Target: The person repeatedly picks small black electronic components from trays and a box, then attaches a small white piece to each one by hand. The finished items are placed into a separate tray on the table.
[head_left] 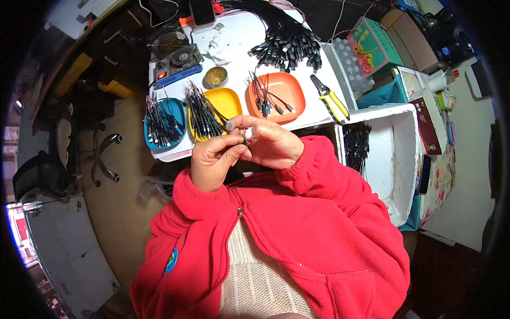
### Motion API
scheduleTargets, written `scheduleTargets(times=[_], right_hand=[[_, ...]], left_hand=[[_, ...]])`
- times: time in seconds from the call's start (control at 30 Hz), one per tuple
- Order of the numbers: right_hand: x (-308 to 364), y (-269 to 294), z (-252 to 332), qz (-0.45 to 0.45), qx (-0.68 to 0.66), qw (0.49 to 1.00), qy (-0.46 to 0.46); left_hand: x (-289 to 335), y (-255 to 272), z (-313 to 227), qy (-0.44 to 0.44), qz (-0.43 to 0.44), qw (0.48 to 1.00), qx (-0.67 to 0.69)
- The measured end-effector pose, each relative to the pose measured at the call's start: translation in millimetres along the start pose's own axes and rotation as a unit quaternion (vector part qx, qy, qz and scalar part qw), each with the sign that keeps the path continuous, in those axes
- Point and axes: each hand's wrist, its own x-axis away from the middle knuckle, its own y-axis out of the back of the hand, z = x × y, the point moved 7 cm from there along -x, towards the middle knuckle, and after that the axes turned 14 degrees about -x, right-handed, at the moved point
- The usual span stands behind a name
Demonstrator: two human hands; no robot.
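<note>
My left hand point(213, 159) and my right hand point(277, 142) meet in front of my chest, at the table's near edge. Both have thumb and fingers pinched together around something small with a whitish part, too covered by the fingers to name. Something grey covers a fingertip near the yellow tray. Just beyond the hands, that yellow tray point(229, 101) holds black cables point(203, 118). To its left sits a blue tray point(180, 102) full of similar black cables. On the right, an orange tray point(298, 95) contains several cables with metal plug ends.
Wire strippers point(332, 101) with yellow handles lie right of the orange tray. Behind are a large bundle of black cables point(289, 42), a small round bowl point(215, 76) and a device with a fan point(183, 57). A white foam box point(390, 114) stands at the right.
</note>
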Motion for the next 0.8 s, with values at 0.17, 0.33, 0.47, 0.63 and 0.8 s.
scheduleTargets(times=[0.17, 0.33, 0.47, 0.63, 0.8], right_hand=[[-9.3, 46.8, 56.0, -0.104, 0.298, 0.943, 0.101], [-3.8, 63.2, 142.3, -0.285, 0.760, 0.500, 0.302], [-14.2, 81.4, 137.9, -0.299, 0.811, 0.442, 0.239], [-1.0, 66.0, 141.3, -0.316, 0.741, 0.514, 0.296], [14.8, 43.8, 93.7, -0.178, 0.513, 0.802, 0.249]], left_hand=[[-17.8, -2.4, 25.4, 0.074, -0.009, 0.993, 0.089], [-29.7, 0.0, 43.1, 0.121, -0.038, 0.986, 0.110], [-36.4, -0.6, 53.6, 0.140, -0.050, 0.980, 0.130], [-45.8, 7.2, 58.4, 0.158, -0.095, 0.972, 0.145], [-57.3, -4.5, 52.1, 0.132, -0.125, 0.954, 0.239]])
